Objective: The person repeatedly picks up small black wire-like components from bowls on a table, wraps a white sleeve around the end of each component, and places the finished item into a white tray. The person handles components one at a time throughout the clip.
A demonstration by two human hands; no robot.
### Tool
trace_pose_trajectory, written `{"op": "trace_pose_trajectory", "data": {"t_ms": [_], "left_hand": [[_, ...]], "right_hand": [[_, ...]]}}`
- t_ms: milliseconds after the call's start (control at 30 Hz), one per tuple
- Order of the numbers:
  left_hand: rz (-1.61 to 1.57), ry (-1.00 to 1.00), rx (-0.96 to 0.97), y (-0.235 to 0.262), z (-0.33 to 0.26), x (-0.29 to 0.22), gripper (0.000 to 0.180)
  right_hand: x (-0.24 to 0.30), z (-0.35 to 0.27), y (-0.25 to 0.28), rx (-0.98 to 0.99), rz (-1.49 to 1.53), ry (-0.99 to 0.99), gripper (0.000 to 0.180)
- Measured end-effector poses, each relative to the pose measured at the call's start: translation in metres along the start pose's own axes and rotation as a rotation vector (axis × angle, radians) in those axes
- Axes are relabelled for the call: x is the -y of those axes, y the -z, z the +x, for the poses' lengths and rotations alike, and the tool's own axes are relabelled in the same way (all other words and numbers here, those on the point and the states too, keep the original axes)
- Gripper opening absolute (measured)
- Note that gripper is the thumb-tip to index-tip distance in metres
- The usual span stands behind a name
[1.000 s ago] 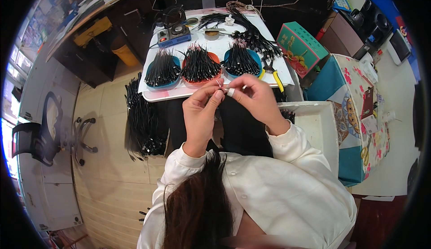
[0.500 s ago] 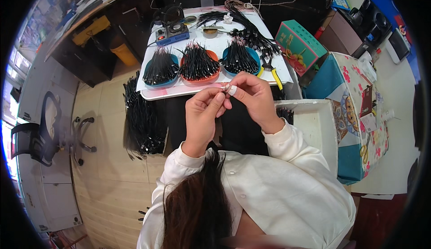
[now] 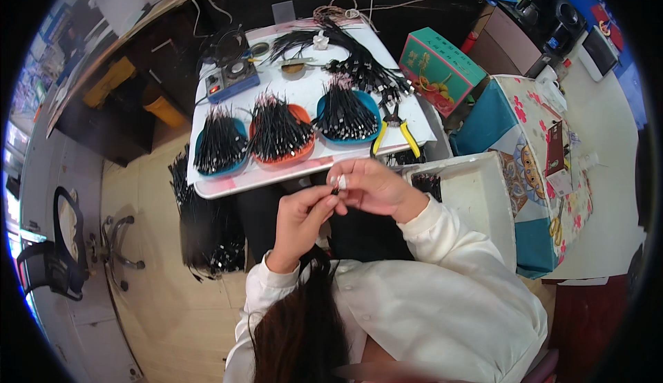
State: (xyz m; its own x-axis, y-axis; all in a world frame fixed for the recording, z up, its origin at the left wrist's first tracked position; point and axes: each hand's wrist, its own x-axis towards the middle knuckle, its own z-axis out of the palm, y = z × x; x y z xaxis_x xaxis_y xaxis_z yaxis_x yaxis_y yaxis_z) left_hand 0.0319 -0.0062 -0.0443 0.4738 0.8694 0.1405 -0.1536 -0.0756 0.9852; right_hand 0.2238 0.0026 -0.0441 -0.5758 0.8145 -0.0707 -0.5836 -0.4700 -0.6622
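Observation:
Both hands meet just in front of the near edge of the white table (image 3: 276,179). My left hand (image 3: 302,221) is closed in a pinch, thumb against fingertips, on something small and dark. My right hand (image 3: 376,188) pinches at the same spot, with a white wrapping round one fingertip. The fingers hide most of the small thing, so its kind cannot be told. Beyond the hands, two blue trays (image 3: 237,164) (image 3: 343,139) and an orange tray (image 3: 284,156) between them hold bundles of short black cables (image 3: 280,131) with bright metal ends.
Yellow-handled pliers (image 3: 395,134) lie at the table's right. Further back are a blue soldering unit (image 3: 235,82), a small round tin (image 3: 293,69) and more black cables (image 3: 366,58). A green box (image 3: 442,69) and a white foam box (image 3: 476,189) stand right; a cable bundle (image 3: 214,238) hangs left.
The view has tilted, so the table sits lower and further left in it. My hands have come down slightly toward me, fingertips still together on the small thing.

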Motion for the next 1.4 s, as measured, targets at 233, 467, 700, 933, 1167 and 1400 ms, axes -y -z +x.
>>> {"op": "trace_pose_trajectory", "data": {"t_ms": [233, 467, 700, 933, 1167, 1400], "left_hand": [[-0.315, 0.051, -0.139, 0.008, 0.016, 0.028, 0.014], [-0.472, 0.134, -0.168, 0.011, 0.020, 0.040, 0.016], [-0.493, 0.148, -0.165, 0.020, 0.021, 0.042, 0.016], [-0.504, 0.108, -0.257, 0.012, 0.011, 0.030, 0.016], [-0.535, 0.033, -0.199, 0.001, 0.019, 0.020, 0.017], [-0.629, -0.028, -0.277, 0.006, 0.026, -0.003, 0.019]], "right_hand": [[0.123, 0.082, 0.126, -0.528, -1.120, 0.314, 0.020], [0.227, 0.168, 0.284, -1.200, -1.790, -0.095, 0.027], [0.216, 0.157, 0.251, -1.182, -2.002, -0.134, 0.033], [0.236, 0.141, 0.199, -0.984, -2.041, 0.121, 0.023], [0.215, 0.116, 0.147, -0.919, -2.182, 0.302, 0.021], [0.153, 0.056, 0.024, -0.615, -1.928, 0.778, 0.018]]}}
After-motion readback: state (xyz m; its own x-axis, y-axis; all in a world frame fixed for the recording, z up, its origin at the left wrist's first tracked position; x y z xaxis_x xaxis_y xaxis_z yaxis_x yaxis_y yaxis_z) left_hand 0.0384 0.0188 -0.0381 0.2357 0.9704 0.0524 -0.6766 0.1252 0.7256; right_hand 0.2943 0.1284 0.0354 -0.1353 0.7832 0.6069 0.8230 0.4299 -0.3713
